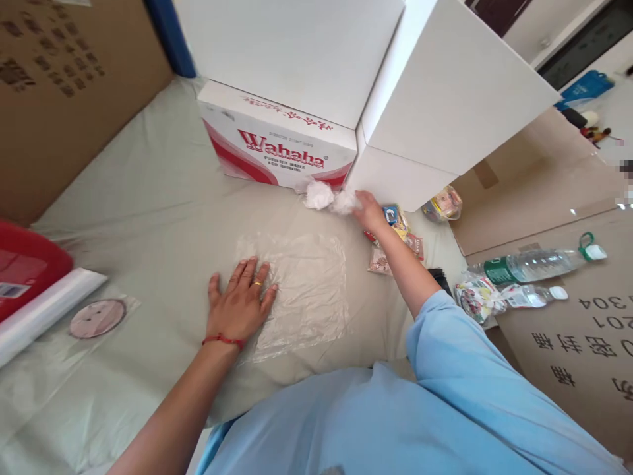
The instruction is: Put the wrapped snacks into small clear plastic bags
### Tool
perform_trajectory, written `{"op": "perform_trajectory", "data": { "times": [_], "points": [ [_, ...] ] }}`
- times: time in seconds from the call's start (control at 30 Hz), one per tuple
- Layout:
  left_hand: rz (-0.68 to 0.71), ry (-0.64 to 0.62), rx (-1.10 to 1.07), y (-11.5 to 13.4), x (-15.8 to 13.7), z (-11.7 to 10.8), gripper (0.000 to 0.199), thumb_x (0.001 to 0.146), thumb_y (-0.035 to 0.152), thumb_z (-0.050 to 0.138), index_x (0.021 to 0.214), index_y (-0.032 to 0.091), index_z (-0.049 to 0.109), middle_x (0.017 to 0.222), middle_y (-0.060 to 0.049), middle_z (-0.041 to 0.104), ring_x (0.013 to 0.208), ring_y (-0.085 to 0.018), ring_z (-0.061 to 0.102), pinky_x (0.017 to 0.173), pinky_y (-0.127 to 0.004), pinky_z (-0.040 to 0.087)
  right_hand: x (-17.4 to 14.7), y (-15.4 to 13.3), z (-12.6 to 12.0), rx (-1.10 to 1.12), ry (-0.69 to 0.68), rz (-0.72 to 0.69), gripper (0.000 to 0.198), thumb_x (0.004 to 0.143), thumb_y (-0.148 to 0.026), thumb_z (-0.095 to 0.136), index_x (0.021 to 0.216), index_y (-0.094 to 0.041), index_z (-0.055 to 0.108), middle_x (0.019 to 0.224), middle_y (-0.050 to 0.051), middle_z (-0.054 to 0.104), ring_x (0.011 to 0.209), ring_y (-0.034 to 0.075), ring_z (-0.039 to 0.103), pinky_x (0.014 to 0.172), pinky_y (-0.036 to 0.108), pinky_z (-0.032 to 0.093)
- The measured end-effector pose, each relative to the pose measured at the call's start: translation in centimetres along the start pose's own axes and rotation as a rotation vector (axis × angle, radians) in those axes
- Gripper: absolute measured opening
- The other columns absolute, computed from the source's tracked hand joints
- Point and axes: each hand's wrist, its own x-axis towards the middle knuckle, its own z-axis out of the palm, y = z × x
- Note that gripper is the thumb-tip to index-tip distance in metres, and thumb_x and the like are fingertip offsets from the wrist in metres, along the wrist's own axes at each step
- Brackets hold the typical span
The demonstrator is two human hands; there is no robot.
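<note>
My left hand lies flat with its fingers spread, resting at the left edge of a clear plastic bag laid out on the pale cloth. At the far side my right hand reaches to a crumpled, see-through plastic wad, its fingers closed about the near edge. Beside that wad sits a second white crumpled bundle, against the foot of a white and red Wahaha box. Small colourful packets lie just under and beside my right forearm, partly covered by it.
White boxes stand at the back. Cardboard rises on the left, near a red container, a plastic roll and a round disc. To the right are a jar and two bottles on cardboard.
</note>
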Motion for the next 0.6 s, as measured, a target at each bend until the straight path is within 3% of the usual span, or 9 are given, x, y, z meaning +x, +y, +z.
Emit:
{"op": "perform_trajectory", "data": {
  "times": [0.07,0.17,0.23,0.33,0.4,0.47,0.6],
  "points": [
    [0.003,-0.003,-0.013,0.0,0.0,-0.2,0.067,0.106,0.050,0.021,0.160,0.018,0.046,0.173,-0.014,0.032,0.160,-0.031,0.031,0.130,-0.066,0.002,-1.4,-0.5,0.0,-0.005,-0.118,-0.009,0.078,0.091,-0.024,0.065,0.163,-0.014,0.037,0.170,0.022,0.032,0.155,0.033,0.039,0.125,0.050,0.035],
    [0.008,-0.019,-0.035,0.0,0.1,-0.5,0.068,0.105,0.050,0.021,0.160,0.018,0.046,0.172,-0.016,0.033,0.159,-0.033,0.031,0.129,-0.067,0.003,-4.7,-1.0,-0.2,0.023,-0.002,-0.035,0.082,0.095,-0.029,0.061,0.168,-0.018,0.025,0.176,0.019,0.018,0.159,0.034,0.030,0.125,0.052,0.034],
    [0.019,-0.031,-0.043,-0.1,0.0,-0.6,0.069,0.105,0.050,0.020,0.160,0.018,0.047,0.172,-0.016,0.033,0.159,-0.034,0.032,0.129,-0.068,0.004,-7.6,-0.4,-0.8,0.054,0.140,-0.016,0.074,0.100,-0.033,0.053,0.167,-0.018,0.026,0.173,0.018,0.026,0.160,0.030,0.029,0.125,0.051,0.034],
    [0.029,-0.047,-0.070,-0.1,-0.4,-0.6,0.071,0.105,0.052,0.017,0.159,0.019,0.047,0.172,-0.016,0.034,0.159,-0.034,0.032,0.129,-0.067,0.005,-12.8,2.0,-1.7,0.064,0.244,0.120,0.057,0.106,-0.037,0.041,0.159,-0.020,0.043,0.158,0.018,0.050,0.151,0.028,0.043,0.122,0.051,0.039],
    [0.042,-0.059,-0.102,-0.1,-0.8,-0.5,0.072,0.105,0.053,0.015,0.158,0.017,0.049,0.171,-0.017,0.035,0.160,-0.034,0.031,0.129,-0.068,0.006,-16.3,3.7,-1.9,0.031,0.186,0.145,0.050,0.105,-0.038,0.044,0.150,-0.021,0.055,0.151,0.017,0.058,0.145,0.029,0.049,0.121,0.053,0.040],
    [0.064,-0.067,-0.152,-0.2,-1.3,-0.4,0.072,0.105,0.053,0.016,0.158,0.016,0.048,0.171,-0.018,0.036,0.160,-0.035,0.031,0.130,-0.068,0.006,-19.6,5.0,-1.9,0.004,0.050,0.050,0.046,0.102,-0.038,0.055,0.144,-0.020,0.063,0.152,0.017,0.058,0.146,0.031,0.048,0.122,0.055,0.038],
    [0.062,-0.031,-0.324,-0.4,-2.2,-0.4,0.068,0.106,0.051,0.021,0.167,0.020,0.028,0.169,-0.017,0.039,0.158,-0.033,0.036,0.132,-0.064,0.009,-23.8,5.7,-2.2,0.032,-0.097,-0.111,0.044,0.099,-0.029,0.061,0.141,-0.019,0.066,0.152,0.017,0.058,0.148,0.030,0.045,0.123,0.053,0.037]
  ]
}}
